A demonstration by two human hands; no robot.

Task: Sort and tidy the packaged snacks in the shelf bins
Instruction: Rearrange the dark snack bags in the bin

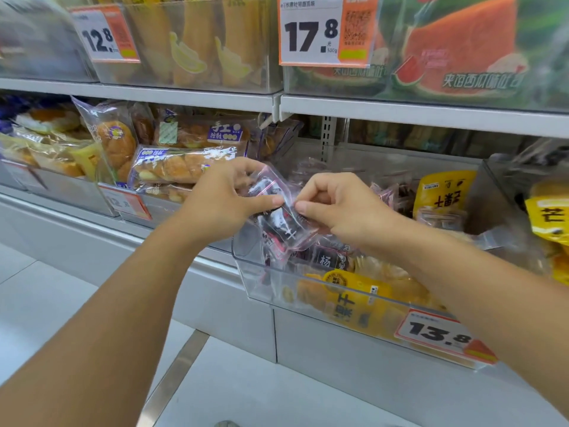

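A small clear snack packet (278, 208) with dark contents and pink edging is held above the left end of a clear plastic shelf bin (246, 266). My left hand (224, 198) grips the packet's left side with curled fingers. My right hand (341, 204) pinches its right edge between thumb and fingers. Below the packet, inside the bin, lie more dark packets (326, 257) and yellow packets (351, 297). Another yellow packet (440, 195) stands at the bin's back right.
A bin of wrapped braided breads (181, 167) stands to the left. The upper shelf (277, 103) carries clear bins with price tags 12.8 (101, 35) and 17.8 (311, 32). A 13.8 tag (437, 331) hangs on the front bin. More yellow packs (551, 223) sit far right.
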